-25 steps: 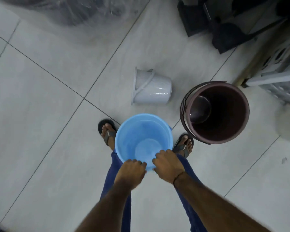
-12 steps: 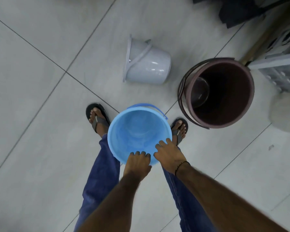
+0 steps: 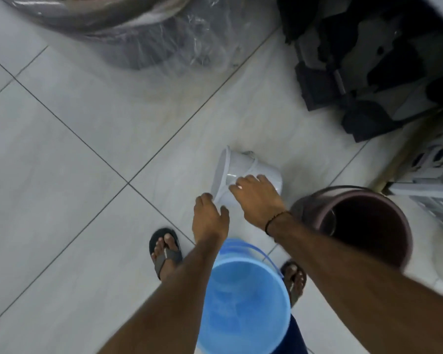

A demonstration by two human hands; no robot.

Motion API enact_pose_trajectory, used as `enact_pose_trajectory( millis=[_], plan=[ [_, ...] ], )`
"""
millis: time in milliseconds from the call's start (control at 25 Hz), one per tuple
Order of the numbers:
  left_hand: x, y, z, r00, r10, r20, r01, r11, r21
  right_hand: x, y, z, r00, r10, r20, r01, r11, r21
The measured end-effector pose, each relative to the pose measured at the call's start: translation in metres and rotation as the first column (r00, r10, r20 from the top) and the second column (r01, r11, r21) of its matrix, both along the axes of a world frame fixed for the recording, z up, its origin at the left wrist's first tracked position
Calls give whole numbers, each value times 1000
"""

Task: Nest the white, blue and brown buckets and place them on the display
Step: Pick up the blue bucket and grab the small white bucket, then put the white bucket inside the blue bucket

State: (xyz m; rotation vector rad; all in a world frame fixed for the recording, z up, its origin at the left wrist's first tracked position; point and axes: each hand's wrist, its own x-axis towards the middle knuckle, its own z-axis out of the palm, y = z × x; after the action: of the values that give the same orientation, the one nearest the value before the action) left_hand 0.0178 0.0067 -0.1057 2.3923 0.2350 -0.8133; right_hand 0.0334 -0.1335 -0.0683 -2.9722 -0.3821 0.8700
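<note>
A: Where are your hands?

B: Both out over the white bucket (image 3: 243, 175), which lies on its side on the floor (image 3: 87, 154), mouth to your left. Your right hand (image 3: 257, 198) is spread on its upper wall, fingers draped but not closed round anything. Your left hand (image 3: 210, 218) is open at the rim, just touching or about to; the blur won't let me say which.

A: How should I lift it?

B: I'd pinch the rim with the left, steady the wall with the right, then tip it upright. Mind the loose handle across its side; it may swing.

A: And the others?

B: The blue bucket (image 3: 243, 305) stands upright between your feet, below your forearms, nothing in it that I can see. The brown bucket (image 3: 366, 223) stands upright to your right, near the white one, dark inside, with something rounded against its left wall that I can't identify.

A: So nothing's nested?

B: Not yet. All three sit apart.
</note>
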Motion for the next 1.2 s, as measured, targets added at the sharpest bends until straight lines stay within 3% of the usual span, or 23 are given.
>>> enact_pose_trajectory(
  millis=[160,320,440,520,840,920,1000,1080,1160,1200],
  plan=[
    [23,2,-77,992,-27,-120,14,994,-109,60,16,-61,962,258,-95,-273,933,-233],
    [25,9,-73,978,-206,31,208,972,-109,68,11,-61,892,429,-142,-451,841,-299],
    [30,11,-36,883,-395,254,410,912,-7,67,-7,-30,954,289,-82,-300,926,-228],
    [32,14,-14,817,-487,309,499,865,43,53,-11,-16,976,208,-65,-216,961,-171],
    [-12,21,-50,511,-839,187,805,543,240,-35,0,-65,994,78,-75,-86,990,-108],
    [-21,26,-58,488,-859,154,827,511,232,-50,3,-73,997,3,-81,-11,995,-94],
    [-29,33,-62,507,-851,138,820,525,228,-61,4,-74,995,-82,-62,78,995,-64],
    [-31,43,-58,590,-777,218,753,627,198,-62,1,-69,976,-217,-16,216,975,-40],
    [-24,48,-46,737,-608,296,576,794,194,-56,-3,-60,875,-482,46,481,876,27],
    [-18,48,-42,818,-488,306,437,872,223,-52,-5,-58,769,-639,37,634,769,83]
  ],
)
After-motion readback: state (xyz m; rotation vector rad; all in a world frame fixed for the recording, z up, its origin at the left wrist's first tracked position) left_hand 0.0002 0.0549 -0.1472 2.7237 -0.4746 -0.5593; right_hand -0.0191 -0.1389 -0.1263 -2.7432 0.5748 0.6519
